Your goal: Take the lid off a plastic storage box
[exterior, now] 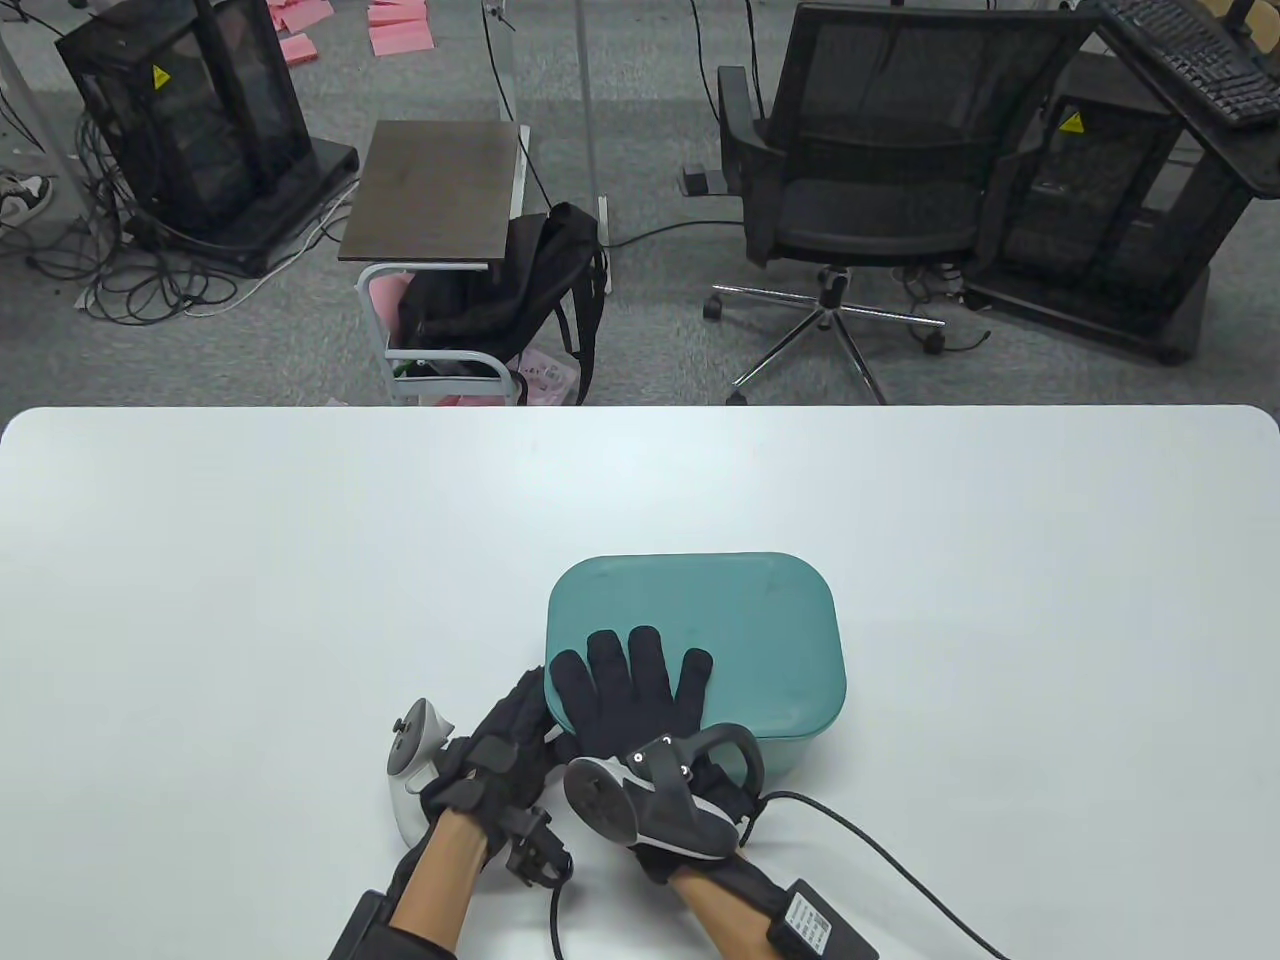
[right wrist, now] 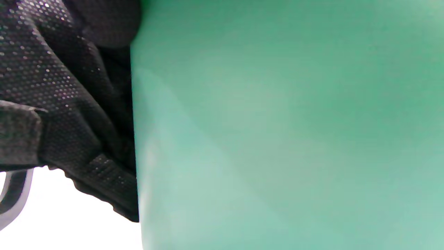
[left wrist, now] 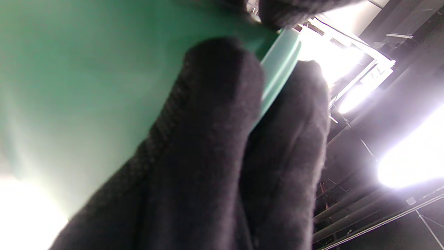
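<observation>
A teal plastic storage box (exterior: 785, 755) with its matching lid (exterior: 745, 615) on stands on the white table (exterior: 250, 600), near the front middle. My right hand (exterior: 640, 690) rests flat on the lid's near left part, fingers spread. My left hand (exterior: 520, 710) is at the box's near left corner. In the left wrist view its fingers (left wrist: 222, 104) lie up the box wall (left wrist: 86, 86) with their tips at the lid's rim (left wrist: 281, 66), and a gloved part sits on top of the rim. The right wrist view shows only the box wall (right wrist: 277, 125) and the left glove (right wrist: 69, 104).
A black cable (exterior: 880, 850) runs from my right wrist over the table to the front right. Beyond the table's far edge stand an office chair (exterior: 870, 200), a small side table (exterior: 440, 190) with a backpack, and black cabinets.
</observation>
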Demonstrator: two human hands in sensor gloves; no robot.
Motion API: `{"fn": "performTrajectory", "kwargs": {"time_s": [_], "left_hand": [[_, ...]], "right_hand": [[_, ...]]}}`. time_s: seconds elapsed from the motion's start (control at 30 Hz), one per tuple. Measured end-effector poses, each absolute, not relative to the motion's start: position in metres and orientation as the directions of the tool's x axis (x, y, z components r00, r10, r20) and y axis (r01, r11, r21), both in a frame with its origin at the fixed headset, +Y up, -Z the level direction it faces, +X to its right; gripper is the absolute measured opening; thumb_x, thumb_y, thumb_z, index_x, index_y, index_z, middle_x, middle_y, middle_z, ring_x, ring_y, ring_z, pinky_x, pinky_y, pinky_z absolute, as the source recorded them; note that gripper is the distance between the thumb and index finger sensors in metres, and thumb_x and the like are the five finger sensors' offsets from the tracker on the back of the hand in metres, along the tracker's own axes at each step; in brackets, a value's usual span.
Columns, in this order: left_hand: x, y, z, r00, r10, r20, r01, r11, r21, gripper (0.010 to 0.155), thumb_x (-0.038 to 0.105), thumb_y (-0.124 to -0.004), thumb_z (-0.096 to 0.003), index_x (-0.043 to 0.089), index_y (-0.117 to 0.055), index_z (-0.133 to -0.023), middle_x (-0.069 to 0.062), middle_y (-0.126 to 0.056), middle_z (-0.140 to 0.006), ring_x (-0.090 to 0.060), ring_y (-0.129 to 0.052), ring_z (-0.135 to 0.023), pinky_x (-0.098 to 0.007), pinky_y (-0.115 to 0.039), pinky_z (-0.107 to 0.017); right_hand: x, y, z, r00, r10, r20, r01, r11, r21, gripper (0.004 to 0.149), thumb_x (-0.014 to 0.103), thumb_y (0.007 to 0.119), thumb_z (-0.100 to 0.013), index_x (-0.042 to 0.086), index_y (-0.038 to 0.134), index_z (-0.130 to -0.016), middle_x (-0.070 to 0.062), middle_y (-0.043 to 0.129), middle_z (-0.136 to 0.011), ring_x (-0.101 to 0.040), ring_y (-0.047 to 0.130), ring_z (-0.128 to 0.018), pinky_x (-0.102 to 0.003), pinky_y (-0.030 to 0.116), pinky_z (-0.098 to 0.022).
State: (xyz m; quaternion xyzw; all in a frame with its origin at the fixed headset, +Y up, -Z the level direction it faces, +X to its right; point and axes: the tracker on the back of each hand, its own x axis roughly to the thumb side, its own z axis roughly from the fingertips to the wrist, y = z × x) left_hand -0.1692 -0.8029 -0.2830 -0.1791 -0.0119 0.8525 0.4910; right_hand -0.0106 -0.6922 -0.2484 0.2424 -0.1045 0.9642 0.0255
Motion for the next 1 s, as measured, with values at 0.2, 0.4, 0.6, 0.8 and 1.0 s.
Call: {"fn": "performTrajectory", "kwargs": {"time_s": [0.2,0.4,0.6,0.8,1.0], "left_hand": [[-0.170,-0.804,-0.284,-0.447,0.847,-0.289,-0.838,-0.509,-0.195,0.051,0.051,-0.052,-0.0603,0.015,-0.068,-0.092,-0.020,-0.004,-0.116,-0.052,-0.007,-0.100,-0.072,-0.022,-0.063],[-0.169,-0.804,-0.284,-0.445,0.848,-0.289,-0.840,-0.507,-0.193,0.051,0.051,-0.052,-0.0603,0.015,-0.068,-0.092,-0.020,-0.004,-0.115,-0.052,-0.007,-0.100,-0.072,-0.022,-0.063],[-0.169,-0.804,-0.284,-0.447,0.849,-0.283,-0.845,-0.504,-0.178,0.051,0.051,-0.053,-0.0603,0.015,-0.069,-0.092,-0.020,-0.004,-0.115,-0.052,-0.009,-0.101,-0.072,-0.023,-0.063],[-0.169,-0.805,-0.284,-0.449,0.851,-0.272,-0.852,-0.499,-0.154,0.051,0.051,-0.053,-0.0604,0.015,-0.070,-0.091,-0.021,-0.006,-0.115,-0.052,-0.010,-0.101,-0.072,-0.024,-0.063],[-0.168,-0.804,-0.283,-0.442,0.855,-0.271,-0.860,-0.490,-0.144,0.051,0.051,-0.054,-0.0603,0.014,-0.070,-0.091,-0.021,-0.006,-0.115,-0.052,-0.011,-0.101,-0.072,-0.025,-0.063]], "right_hand": [[-0.007,-0.685,-0.249,-0.872,0.035,0.489,-0.144,-0.971,-0.188,0.065,0.054,0.060,-0.058,0.025,0.042,-0.113,-0.013,0.049,-0.118,-0.050,0.051,-0.103,-0.075,0.047,-0.064],[0.001,-0.669,-0.250,-0.866,0.104,0.488,-0.205,-0.966,-0.158,0.065,0.056,0.059,-0.058,0.027,0.041,-0.114,-0.011,0.047,-0.120,-0.049,0.049,-0.105,-0.075,0.046,-0.065],[0.011,-0.642,-0.247,-0.864,0.132,0.486,-0.257,-0.945,-0.201,0.066,0.053,0.063,-0.059,0.025,0.040,-0.114,-0.011,0.049,-0.119,-0.046,0.054,-0.104,-0.072,0.052,-0.067],[0.030,-0.611,-0.240,-0.894,0.080,0.442,-0.250,-0.906,-0.341,0.058,0.044,0.066,-0.060,0.027,0.046,-0.112,-0.009,0.058,-0.116,-0.043,0.067,-0.099,-0.067,0.063,-0.065],[0.062,-0.578,-0.236,-0.920,0.073,0.385,-0.269,-0.832,-0.485,0.047,0.038,0.068,-0.060,0.032,0.059,-0.106,-0.004,0.071,-0.108,-0.041,0.084,-0.087,-0.055,0.080,-0.057]]}}
